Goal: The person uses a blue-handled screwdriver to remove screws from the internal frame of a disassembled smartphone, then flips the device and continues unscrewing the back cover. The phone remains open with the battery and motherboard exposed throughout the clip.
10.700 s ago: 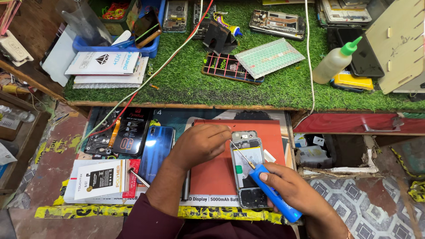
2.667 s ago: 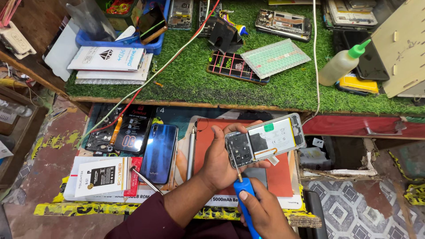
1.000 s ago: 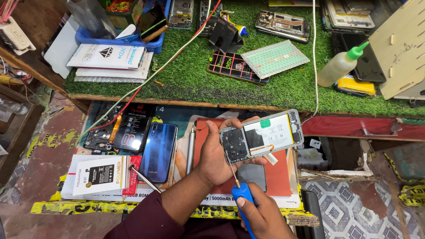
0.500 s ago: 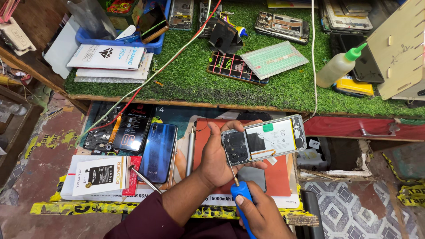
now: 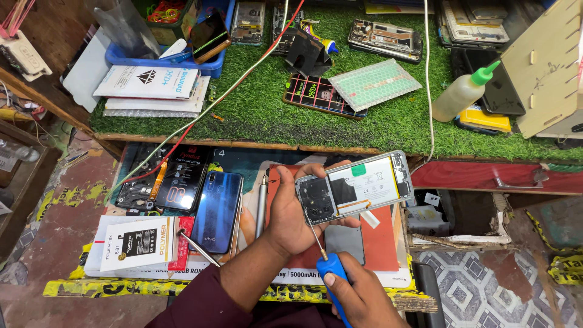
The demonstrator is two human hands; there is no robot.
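Head view: compared with ten seconds back, the opened smartphone with its back cover off (image 5: 354, 188) no longer lies flat on the red rubber work mat (image 5: 381, 243); it is lifted clear and turned crosswise. Over the last seconds it has barely shifted, so the work seems settled on one spot.

The left hand (image 5: 290, 212) has its grip closed around the phone's camera end, holding it above the mat near the table's front edge. The right hand (image 5: 358, 297) is closed around the blue-handled screwdriver (image 5: 325, 258), whose thin shaft meets the phone's lower edge.

The phone shows a white battery with a green tab, a dark camera module and a silver frame. A glossy blue phone back (image 5: 217, 209) lies left of the mat.
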